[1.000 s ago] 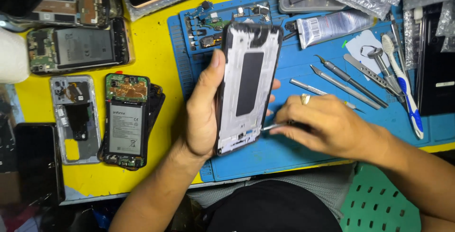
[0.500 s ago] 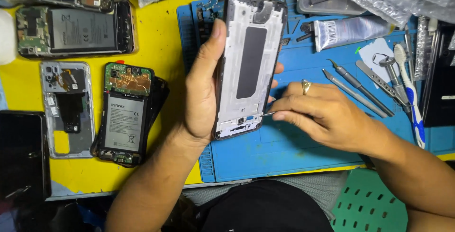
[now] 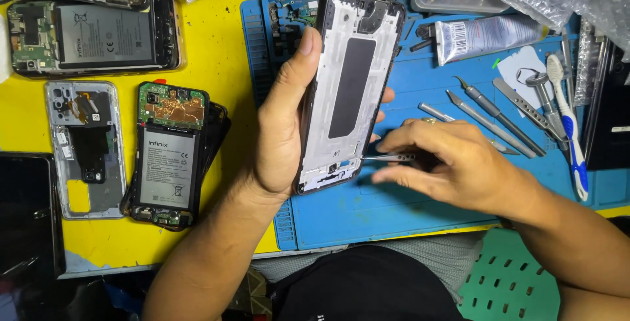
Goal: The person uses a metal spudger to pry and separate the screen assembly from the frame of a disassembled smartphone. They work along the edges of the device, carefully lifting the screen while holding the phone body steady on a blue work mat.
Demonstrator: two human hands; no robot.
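The left hand (image 3: 279, 134) wraps its fingers around the phone frame (image 3: 348, 91), tilting it steady, so the right hand (image 3: 453, 163), pinching metal tweezers (image 3: 387, 157), can reach its lower edge.

Both hands (image 3: 282, 130) and forearms are bare, with a ring (image 3: 430, 121) on the right hand.

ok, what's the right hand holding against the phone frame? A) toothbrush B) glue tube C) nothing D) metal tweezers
D: the right hand pinches thin metal tweezers, their tip at the lower edge of the phone frame, which the left hand holds up. The toothbrush and the glue tube lie untouched on the blue mat.
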